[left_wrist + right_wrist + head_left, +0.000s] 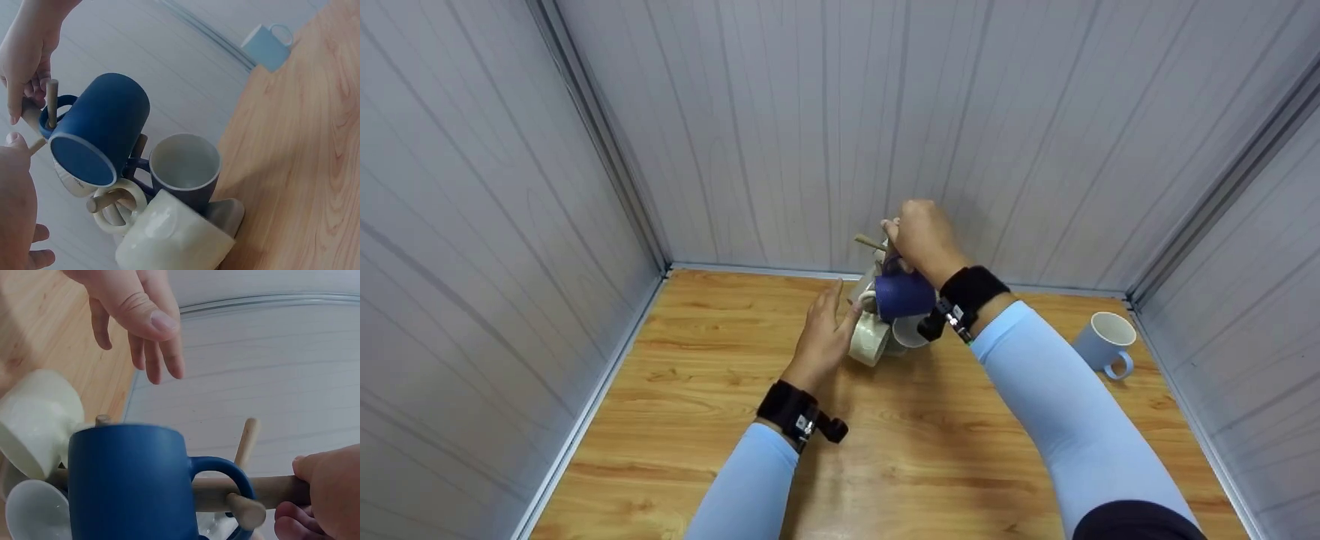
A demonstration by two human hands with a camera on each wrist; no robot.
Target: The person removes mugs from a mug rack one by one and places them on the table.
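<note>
Right hand [919, 234] grips the top of our wooden mug rack [264, 490], fingers curled round the post w/ pegs sticking out beside them. Left hand [823, 335] is spread loose, fingers straight, holding nothing; head view puts it just beside the cream mug [870, 339] on the rack's lower left side, thumb near or touching it, can't tell which.

We see the dark blue mug [904, 294] hanging by its handle on an upper peg, just below the right hand. Left wrist view shows it tilted, mouth facing down toward the camera, handle looped over the peg [51, 102]. Below it hang a second mug [184, 167], dark outside and pale inside, plus the cream one lowest, and another cream handle hooked on a peg. Behind the dark blue mug there's one more pale rim, mostly hidden.

Rack stands on the wooden desk [930, 442] near the back wall, about mid-width. A pale blue mug [1104, 341] lies on its side at the desk's right edge, well apart from the rack, handle toward us.

Both arms wear light blue sleeves w/ black wrist straps. Grey panelled walls close in the desk on three sides.
</note>
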